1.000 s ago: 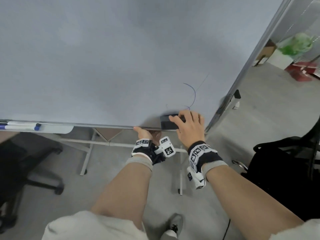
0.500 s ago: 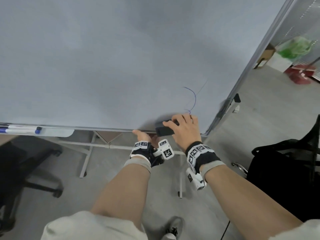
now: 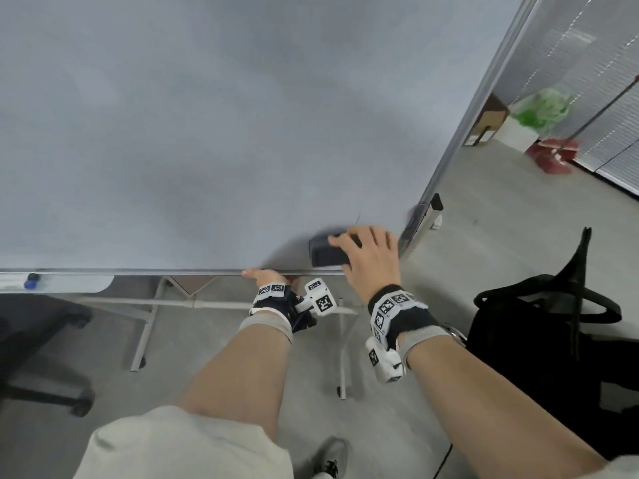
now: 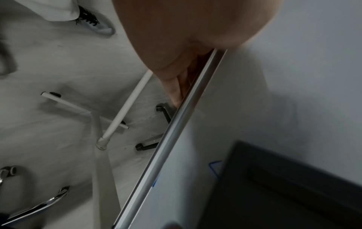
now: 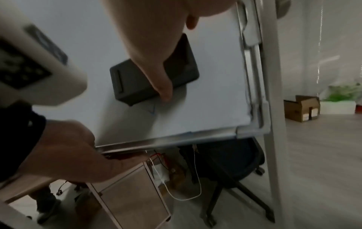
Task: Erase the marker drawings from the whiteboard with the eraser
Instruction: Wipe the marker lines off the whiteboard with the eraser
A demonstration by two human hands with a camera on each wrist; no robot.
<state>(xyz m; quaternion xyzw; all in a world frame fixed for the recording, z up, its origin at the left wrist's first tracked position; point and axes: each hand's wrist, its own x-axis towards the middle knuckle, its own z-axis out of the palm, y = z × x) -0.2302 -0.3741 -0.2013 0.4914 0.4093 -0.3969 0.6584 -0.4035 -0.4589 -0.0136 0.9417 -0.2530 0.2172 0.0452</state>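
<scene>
The whiteboard [image 3: 214, 126] fills the head view. My right hand [image 3: 363, 245] grips the black eraser [image 3: 325, 254] and holds it flat on the board near its lower right corner. Its thumb lies along the eraser [image 5: 137, 80] in the right wrist view. A short dark stroke [image 3: 358, 217] shows just above the eraser, and a small blue mark [image 5: 152, 110] sits below it. My left hand [image 3: 264, 275] grips the board's bottom frame [image 4: 176, 130], its fingers [image 4: 175, 88] curled behind the rail. The eraser [image 4: 284, 186] is blurred in the left wrist view.
A tray with a blue-capped marker [image 3: 31, 281] hangs at the board's lower left. The stand's white legs [image 3: 145, 326] run beneath. A dark office chair [image 3: 38, 340] stands at left, a black chair with a bag [image 3: 553, 340] at right. Boxes and a green bag [image 3: 543, 108] lie beyond.
My right hand has slid the eraser up from the bottom edge. The blue curve seen earlier is gone except for a short stroke. My left hand keeps its hold.
</scene>
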